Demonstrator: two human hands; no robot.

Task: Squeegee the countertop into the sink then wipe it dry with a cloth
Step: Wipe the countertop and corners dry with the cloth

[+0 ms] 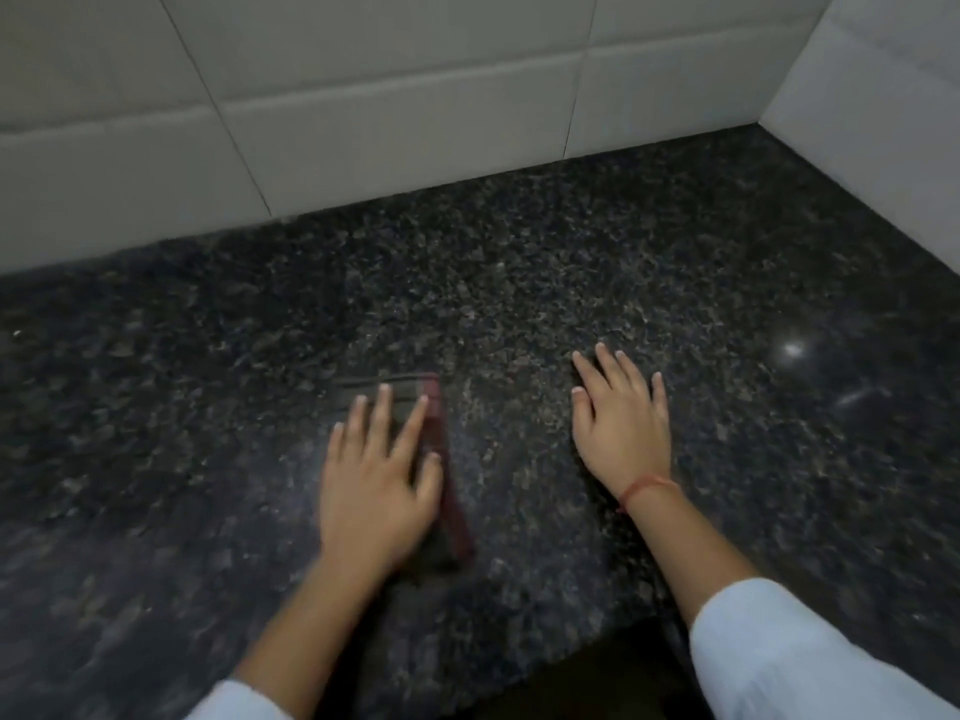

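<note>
A dark speckled granite countertop (519, 283) fills the view. My left hand (376, 475) lies flat, fingers spread, pressing on a dark folded cloth with a reddish edge (447, 491) that is blurred by motion. Most of the cloth is hidden under the palm. My right hand (621, 423) rests flat on the bare stone to the right of the cloth, fingers apart, holding nothing; a red thread is tied around its wrist. No squeegee and no sink are in view.
White tiled walls (363, 122) rise behind the counter and meet a side wall (872, 111) at the far right corner. The counter's front edge (597, 652) runs between my forearms, with dark space below it.
</note>
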